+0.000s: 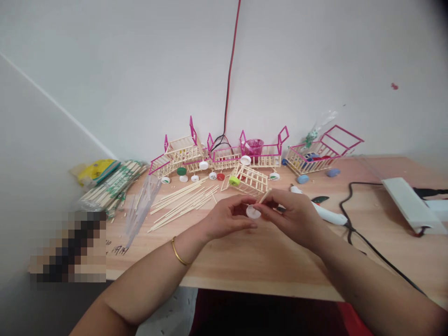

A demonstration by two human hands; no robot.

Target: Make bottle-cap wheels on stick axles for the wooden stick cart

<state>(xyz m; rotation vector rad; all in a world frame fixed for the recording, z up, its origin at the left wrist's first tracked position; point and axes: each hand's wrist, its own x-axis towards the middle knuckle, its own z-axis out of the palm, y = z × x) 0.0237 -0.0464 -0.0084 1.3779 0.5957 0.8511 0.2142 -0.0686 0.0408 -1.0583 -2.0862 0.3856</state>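
My right hand (290,212) pinches a short wooden stick (265,196) between thumb and fingers. At the lower end of the stick is a round white cap (254,212), lying between my two hands. On its left side, my left hand (233,215) has thumb and fingers spread around the cap; whether they touch it I cannot tell. Just behind my hands a small stick frame (254,179) with a yellow-green cap wheel (234,180) rests tilted on the table. Loose thin sticks (185,200) lie to the left of my hands.
Several stick carts with pink rims (227,158) and a pink cup (254,148) line the wall. Bundled sticks (115,184) and clear plastic strips (140,210) lie left. On the right are a white glue gun (329,212), black cables (385,261) and a white power strip (406,205).
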